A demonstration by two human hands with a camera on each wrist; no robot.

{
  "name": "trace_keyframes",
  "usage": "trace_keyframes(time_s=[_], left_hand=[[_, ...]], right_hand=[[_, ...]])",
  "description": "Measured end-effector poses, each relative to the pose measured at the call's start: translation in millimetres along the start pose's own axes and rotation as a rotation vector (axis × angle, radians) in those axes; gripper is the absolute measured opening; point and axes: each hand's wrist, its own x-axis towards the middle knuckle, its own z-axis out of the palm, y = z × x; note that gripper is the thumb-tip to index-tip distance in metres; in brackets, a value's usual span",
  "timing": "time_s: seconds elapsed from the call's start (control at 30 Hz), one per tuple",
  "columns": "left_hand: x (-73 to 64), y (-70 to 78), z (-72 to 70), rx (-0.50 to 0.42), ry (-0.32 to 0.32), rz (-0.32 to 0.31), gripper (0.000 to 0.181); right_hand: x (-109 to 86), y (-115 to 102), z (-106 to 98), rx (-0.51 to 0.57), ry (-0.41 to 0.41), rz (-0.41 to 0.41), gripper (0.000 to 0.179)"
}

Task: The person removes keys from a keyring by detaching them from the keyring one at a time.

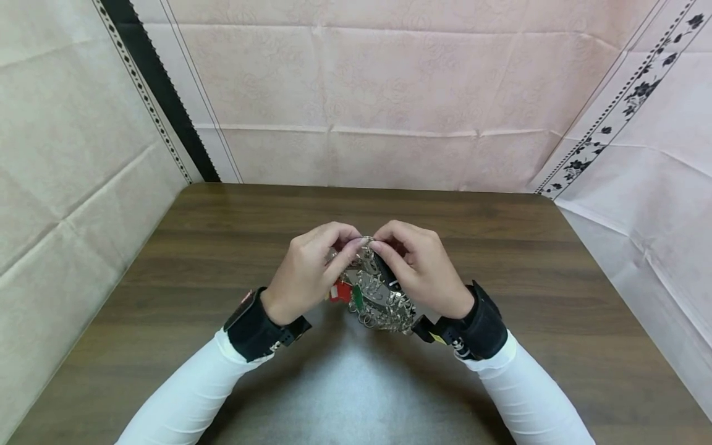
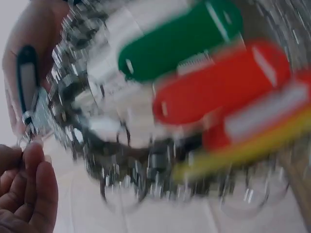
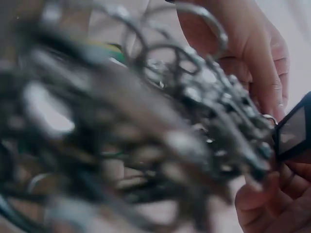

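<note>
My left hand [image 1: 306, 269] and right hand [image 1: 425, 266] meet above the middle of the table. Their thumbs and forefingers pinch at a metal ring [image 1: 367, 240] at the top of a large silvery bunch of rings and chains [image 1: 392, 309], which hangs below the fingers. A black key tag [image 1: 385, 272] dangles beside the right thumb; its pale label window [image 3: 294, 128] shows close to the fingers in the right wrist view. Red [image 2: 221, 82], green [image 2: 180, 41] and yellow [image 2: 243, 148] key tags hang in the bunch, blurred in the left wrist view.
Below the hands lies a brown wood-grain table [image 1: 194, 321], with a bright sheen near its front. Pale patterned cloth [image 1: 389, 93] hangs behind it and along both sides. Black straps with cameras wrap the left wrist [image 1: 261, 327] and the right wrist [image 1: 478, 321].
</note>
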Motion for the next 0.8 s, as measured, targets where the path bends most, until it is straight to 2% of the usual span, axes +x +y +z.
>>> trace_keyframes(time_s=[0.17, 0.33, 0.4, 0.53, 0.8], left_hand=[[2.3, -4.1, -5.6, 0.166, -0.056, 0.114, 0.011], [4.1, -0.8, -10.8, 0.365, -0.092, 0.279, 0.013], [4.5, 1.4, -12.0, 0.423, -0.093, 0.325, 0.012], [3.8, 3.9, -13.8, 0.496, -0.097, 0.359, 0.009], [2.2, 4.7, -16.6, 0.518, -0.132, 0.353, 0.007]], right_hand=[[-0.2, -1, -1, -0.055, -0.034, -0.008, 0.009], [-0.9, -1, -3, -0.029, -0.082, 0.006, 0.008], [-1.1, -2, -3, -0.016, -0.102, 0.012, 0.009], [-0.8, -4, -2, -0.01, -0.124, 0.019, 0.009], [-0.6, -5, -2, 0.003, -0.119, 0.053, 0.01]])
